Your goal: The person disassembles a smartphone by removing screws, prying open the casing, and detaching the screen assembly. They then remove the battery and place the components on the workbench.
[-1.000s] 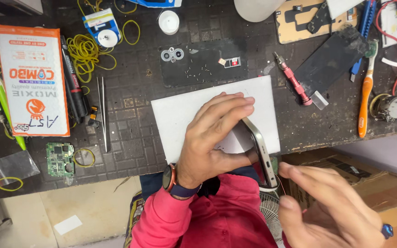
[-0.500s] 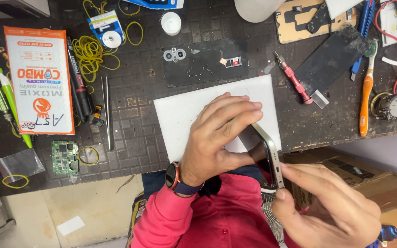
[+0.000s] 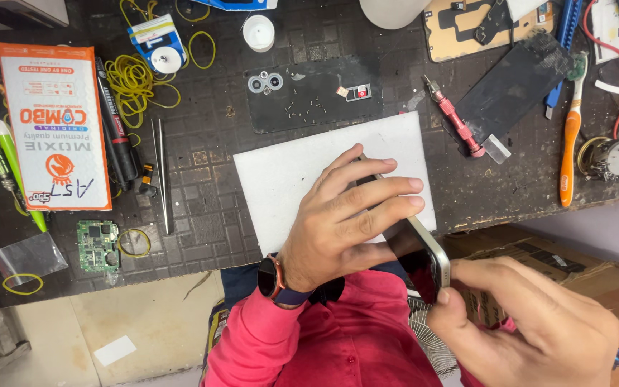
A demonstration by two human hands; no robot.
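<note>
My left hand (image 3: 349, 215) wraps its fingers over a smartphone (image 3: 424, 252) with a metal rim and dark screen, held on edge above the white mat (image 3: 288, 179) at the near side of the bench. My right hand (image 3: 531, 322) grips the phone's near end, thumb pressed against its lower corner. A watch with an orange rim sits on my left wrist (image 3: 275, 279). Much of the phone is hidden under my left fingers.
A dark magnetic pad (image 3: 309, 97) with tiny screws and a camera ring lies behind the mat. A red screwdriver (image 3: 454, 118), orange toothbrush (image 3: 569, 136), tweezers (image 3: 160, 172), a green circuit board (image 3: 98, 245), an orange-white package (image 3: 51, 122), and a cardboard box (image 3: 560, 258) surround it.
My right hand moved up to the phone's near end and took hold of it. The left hand kept its grip, shifting the phone slightly right.
</note>
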